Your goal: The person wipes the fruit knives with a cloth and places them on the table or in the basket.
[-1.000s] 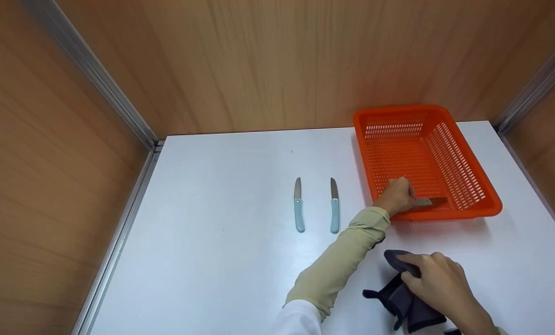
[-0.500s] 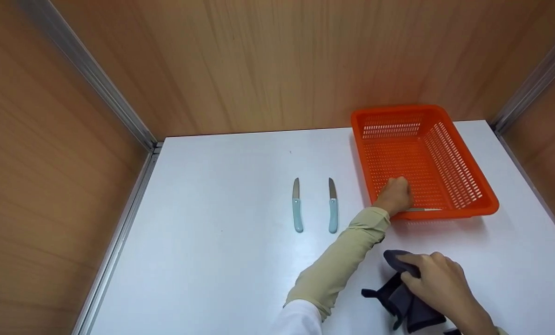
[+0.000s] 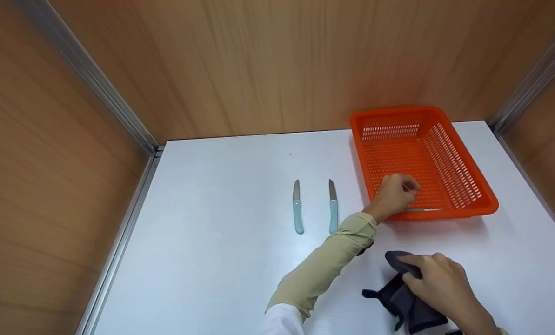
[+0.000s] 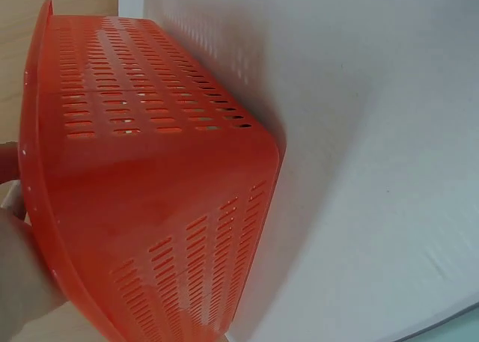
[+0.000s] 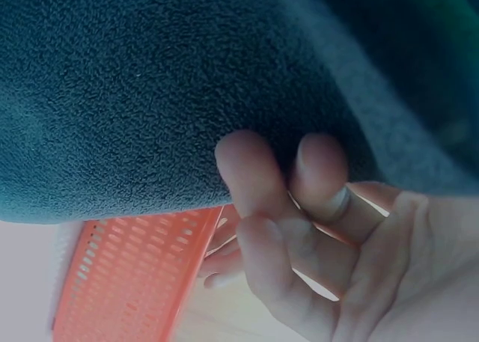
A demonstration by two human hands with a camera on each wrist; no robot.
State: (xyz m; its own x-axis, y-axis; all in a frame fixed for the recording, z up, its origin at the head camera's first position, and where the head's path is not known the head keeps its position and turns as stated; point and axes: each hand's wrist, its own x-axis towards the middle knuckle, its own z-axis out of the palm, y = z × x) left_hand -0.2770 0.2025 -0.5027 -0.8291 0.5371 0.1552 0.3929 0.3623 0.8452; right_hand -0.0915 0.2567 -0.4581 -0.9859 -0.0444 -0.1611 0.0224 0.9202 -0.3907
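Note:
My left hand [image 3: 392, 193] hovers over the front left corner of the orange basket [image 3: 490, 208], fingers loosely bent and nothing between them. Beneath it, a knife [image 3: 424, 210] lies along the basket's front wall, seen only as a thin pale strip and partly hidden. In the left wrist view the hand [image 4: 26, 278] shows at the edge, behind the basket's rim [image 4: 37, 185]. My right hand [image 3: 440, 281] pinches a dark grey cloth [image 3: 424, 312] in front of the basket. Close up, the cloth [image 5: 135, 95] looks like terry towelling, with the fingers [image 5: 251, 166] curled against it.
Two small knives, a left one [image 3: 297, 216] and a right one [image 3: 333, 215], with light blue handles lie side by side on the white table [image 3: 221, 195], blades pointing away. Wooden panels [image 3: 258, 65] close off the back and sides.
The knife has turned in my left hand and come to lie along the basket's front wall. The left hand has let go and drawn slightly back. My right hand keeps holding the cloth.

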